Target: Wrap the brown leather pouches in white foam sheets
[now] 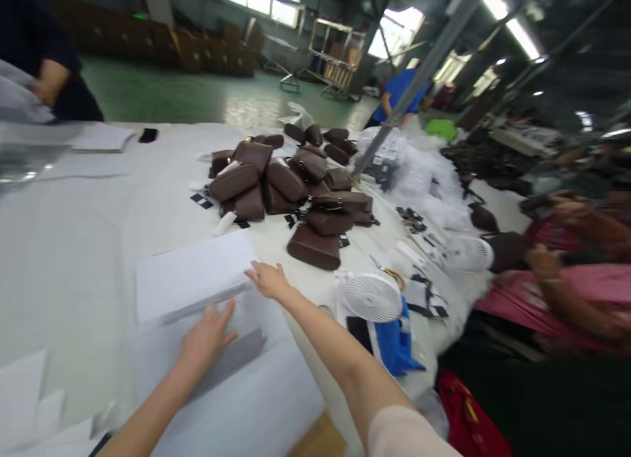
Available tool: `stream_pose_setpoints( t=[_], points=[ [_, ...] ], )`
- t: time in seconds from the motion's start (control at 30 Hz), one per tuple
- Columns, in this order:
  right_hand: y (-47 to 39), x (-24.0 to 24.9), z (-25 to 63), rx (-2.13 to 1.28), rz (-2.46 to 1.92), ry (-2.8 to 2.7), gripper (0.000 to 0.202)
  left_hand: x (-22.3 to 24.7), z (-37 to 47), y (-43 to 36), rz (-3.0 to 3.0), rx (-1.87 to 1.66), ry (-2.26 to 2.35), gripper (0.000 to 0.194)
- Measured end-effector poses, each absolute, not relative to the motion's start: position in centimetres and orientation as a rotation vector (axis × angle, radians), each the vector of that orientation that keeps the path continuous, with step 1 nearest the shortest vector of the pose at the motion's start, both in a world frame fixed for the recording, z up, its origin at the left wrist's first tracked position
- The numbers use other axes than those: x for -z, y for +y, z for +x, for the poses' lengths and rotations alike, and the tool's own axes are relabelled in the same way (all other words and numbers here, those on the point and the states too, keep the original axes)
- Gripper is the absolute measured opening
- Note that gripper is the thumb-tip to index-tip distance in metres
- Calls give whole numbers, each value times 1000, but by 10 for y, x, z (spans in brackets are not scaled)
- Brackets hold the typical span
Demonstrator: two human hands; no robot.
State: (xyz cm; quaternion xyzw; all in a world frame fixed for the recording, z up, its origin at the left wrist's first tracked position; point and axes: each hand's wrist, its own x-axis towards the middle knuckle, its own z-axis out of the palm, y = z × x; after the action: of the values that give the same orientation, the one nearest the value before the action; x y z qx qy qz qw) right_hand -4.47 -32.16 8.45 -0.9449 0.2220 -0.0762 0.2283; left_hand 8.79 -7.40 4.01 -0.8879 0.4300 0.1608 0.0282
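A white sheet (197, 269) lies on the table in front of me, with more pale sheets (246, 398) nearer my body. My left hand (207, 335) rests over the pale sheets, thumb and fingers apart, holding nothing. Beyond it, my right hand (267, 279) touches the right edge of the white sheet; its fingertips are small and blurred, so whether they pinch the edge is unclear. A grey strip (236, 358) shows below my left hand. Just past the sheet sits a pile of brown leather pouches (313, 246).
A white fan (373, 296) stands right of my right arm, beside a blue bag (394, 338) and scissors (395, 277). Clear plastic wrapping (424, 181) covers the table farther right. People work at the right, far left and back. White papers (24, 391) lie at lower left.
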Motion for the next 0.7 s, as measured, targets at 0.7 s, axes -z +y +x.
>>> stream_pose_setpoints(
  t=[0.7],
  points=[
    [-356, -72, -360, 426, -1463, 1747, 33, -2, 134, -52, -2712, -462, 1377, 66]
  ],
)
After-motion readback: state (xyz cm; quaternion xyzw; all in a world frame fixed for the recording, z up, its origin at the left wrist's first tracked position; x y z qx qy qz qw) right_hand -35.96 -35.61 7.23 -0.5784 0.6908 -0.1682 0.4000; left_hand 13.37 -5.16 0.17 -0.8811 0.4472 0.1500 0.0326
